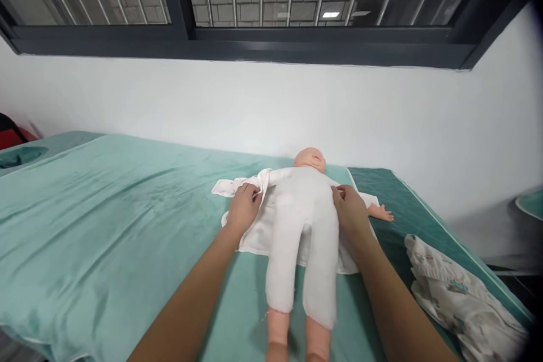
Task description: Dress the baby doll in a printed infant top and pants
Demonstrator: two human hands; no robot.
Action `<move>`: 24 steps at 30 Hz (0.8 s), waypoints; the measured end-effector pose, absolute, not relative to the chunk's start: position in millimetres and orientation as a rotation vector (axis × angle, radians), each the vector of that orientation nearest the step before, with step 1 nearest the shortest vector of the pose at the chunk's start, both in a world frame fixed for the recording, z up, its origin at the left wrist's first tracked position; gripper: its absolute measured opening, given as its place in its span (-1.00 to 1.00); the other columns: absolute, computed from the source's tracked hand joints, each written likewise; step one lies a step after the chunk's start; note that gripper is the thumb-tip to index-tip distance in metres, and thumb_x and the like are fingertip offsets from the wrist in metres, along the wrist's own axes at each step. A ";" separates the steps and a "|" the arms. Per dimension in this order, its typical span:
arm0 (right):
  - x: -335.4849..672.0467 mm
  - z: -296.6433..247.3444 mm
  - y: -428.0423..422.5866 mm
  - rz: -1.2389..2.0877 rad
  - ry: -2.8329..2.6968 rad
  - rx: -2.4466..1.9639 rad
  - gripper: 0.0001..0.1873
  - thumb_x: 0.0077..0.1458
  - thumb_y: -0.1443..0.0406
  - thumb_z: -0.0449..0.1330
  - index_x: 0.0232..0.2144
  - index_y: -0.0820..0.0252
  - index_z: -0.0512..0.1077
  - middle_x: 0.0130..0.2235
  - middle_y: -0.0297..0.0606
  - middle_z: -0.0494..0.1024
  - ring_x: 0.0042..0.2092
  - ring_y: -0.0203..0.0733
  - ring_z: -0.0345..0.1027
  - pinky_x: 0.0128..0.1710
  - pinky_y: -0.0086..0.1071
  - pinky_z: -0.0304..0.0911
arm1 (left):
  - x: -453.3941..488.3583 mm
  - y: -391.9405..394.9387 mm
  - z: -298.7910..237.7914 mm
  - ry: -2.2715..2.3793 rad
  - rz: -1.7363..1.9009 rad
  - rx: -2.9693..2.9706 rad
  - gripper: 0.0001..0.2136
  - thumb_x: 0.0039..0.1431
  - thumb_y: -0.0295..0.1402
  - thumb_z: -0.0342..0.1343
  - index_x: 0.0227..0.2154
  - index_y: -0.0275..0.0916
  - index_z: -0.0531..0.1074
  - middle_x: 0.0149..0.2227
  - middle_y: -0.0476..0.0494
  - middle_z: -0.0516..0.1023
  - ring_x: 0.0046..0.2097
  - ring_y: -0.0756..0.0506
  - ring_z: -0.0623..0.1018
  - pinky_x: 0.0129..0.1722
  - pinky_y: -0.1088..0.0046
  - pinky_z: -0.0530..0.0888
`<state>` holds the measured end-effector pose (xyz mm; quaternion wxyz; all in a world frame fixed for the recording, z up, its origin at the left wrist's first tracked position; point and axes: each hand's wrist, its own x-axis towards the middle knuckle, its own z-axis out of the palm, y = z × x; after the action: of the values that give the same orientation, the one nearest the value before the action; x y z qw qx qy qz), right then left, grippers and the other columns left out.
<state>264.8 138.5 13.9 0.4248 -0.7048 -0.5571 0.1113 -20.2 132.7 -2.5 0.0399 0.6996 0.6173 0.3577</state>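
A baby doll (303, 209) lies on its back on a bed (106, 209) covered with a green sheet. Its head is toward the white wall and its legs point back at the person, so its long axis runs straight away from the viewer, between the two forearms. Under it a white garment (254, 243) is spread open, with its flaps lying out to both sides of the torso. The left hand (244, 206) rests on the flap just beside the doll's side, its fingers (253, 191) curled in and closed on a fold of the cloth near the sleeve. The right hand (350, 209) sits opposite, touching the doll's other flank at chest height. Its fingers are bent down onto the fabric, but whether they pinch it or only press on it cannot be told. Both hands are level with each other and equally near the torso. The doll's bare arm (380, 214) sticks out past the right hand. A crumpled patterned cloth (462, 300) lies well apart, near the bed's right edge.
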 end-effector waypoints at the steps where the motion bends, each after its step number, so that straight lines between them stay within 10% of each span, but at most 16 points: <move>1: 266.5 11.5 135.9 0.321 -1.423 -1.804 -0.51 0.22 0.03 -0.05 -0.07 0.26 0.41 -0.18 0.02 0.56 -0.14 0.09 0.42 -0.10 -0.12 0.23 | -17.0 131.4 0.3 1.905 1.087 2.170 -0.87 0.27 -0.33 -0.01 -0.32 -0.22 0.39 -0.22 -0.16 0.49 -0.10 -0.16 0.44 -0.09 0.30 0.36; 15: 257.1 3.2 132.7 0.650 -1.431 -1.548 -0.29 0.13 -0.18 0.00 0.11 0.16 0.30 -0.25 -0.15 0.59 -0.19 0.03 0.45 -0.14 -0.18 0.26 | 49.0 153.4 64.8 1.779 1.010 2.041 -0.84 0.36 -0.25 -0.17 -0.23 -0.18 0.25 -0.28 -0.11 0.50 -0.25 -0.10 0.46 -0.28 0.40 0.30; 24: 242.9 -18.0 134.3 0.742 -1.471 -1.376 -0.26 0.20 -0.17 -0.10 0.23 0.17 0.15 0.13 0.04 0.41 0.07 0.09 0.36 0.09 -0.05 0.19 | 64.9 130.7 72.5 1.789 0.799 2.380 -0.82 0.35 -0.35 -0.13 -0.10 -0.22 0.32 -0.12 -0.22 0.54 0.03 -0.18 0.43 -0.10 0.33 0.37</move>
<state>242.9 134.3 -18.0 0.4771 -0.5633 -0.6023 0.3039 64.9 130.7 72.5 0.0295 0.7718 0.5800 0.2591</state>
